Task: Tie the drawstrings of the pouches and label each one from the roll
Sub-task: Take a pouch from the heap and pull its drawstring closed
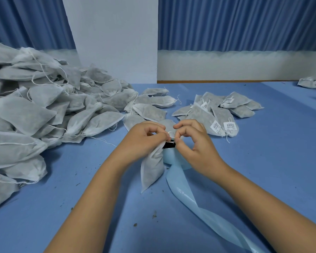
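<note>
Pouch hangs neck-up at six o'clock from my left hand, its bottom corner on the blue table. My left fingers curl round its gathered neck. My right hand, at three o'clock from the left, pinches the white drawstring. Just behind the pouch sits the label roll, its backing strip trailing toward five o'clock. Untied pouches heap at ten o'clock; labelled pouches lie at one o'clock.
</note>
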Demonstrator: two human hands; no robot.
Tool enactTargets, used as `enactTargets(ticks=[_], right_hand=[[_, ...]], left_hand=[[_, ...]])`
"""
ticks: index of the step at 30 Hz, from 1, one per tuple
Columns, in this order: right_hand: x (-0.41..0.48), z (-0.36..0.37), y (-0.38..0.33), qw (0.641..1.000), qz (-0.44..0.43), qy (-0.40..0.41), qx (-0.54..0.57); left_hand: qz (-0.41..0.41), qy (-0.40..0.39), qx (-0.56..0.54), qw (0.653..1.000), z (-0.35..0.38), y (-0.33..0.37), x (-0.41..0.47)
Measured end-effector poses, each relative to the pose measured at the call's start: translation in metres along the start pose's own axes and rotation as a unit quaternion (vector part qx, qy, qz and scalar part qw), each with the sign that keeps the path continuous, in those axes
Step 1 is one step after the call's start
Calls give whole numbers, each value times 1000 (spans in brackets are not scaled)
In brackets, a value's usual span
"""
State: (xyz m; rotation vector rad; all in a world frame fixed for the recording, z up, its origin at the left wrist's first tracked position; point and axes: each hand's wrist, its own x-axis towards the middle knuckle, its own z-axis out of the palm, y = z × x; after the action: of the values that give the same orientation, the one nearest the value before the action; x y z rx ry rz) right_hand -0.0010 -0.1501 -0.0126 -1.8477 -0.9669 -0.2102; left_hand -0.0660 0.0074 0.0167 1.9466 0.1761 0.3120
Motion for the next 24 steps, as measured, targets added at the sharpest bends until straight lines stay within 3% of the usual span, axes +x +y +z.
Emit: enactTargets(ticks=[9, 16, 24], right_hand=[[-2, -1, -3, 996, -59, 66, -14], [-2, -1, -2, 998, -53, 42, -4], [1, -1, 6, 987, -87, -20, -135]], left_hand=[[-24, 7, 21, 999, 0, 2, -1], [-11, 9, 39, 999, 0, 6, -5], [13, 17, 87, 996, 1, -1, -3]])
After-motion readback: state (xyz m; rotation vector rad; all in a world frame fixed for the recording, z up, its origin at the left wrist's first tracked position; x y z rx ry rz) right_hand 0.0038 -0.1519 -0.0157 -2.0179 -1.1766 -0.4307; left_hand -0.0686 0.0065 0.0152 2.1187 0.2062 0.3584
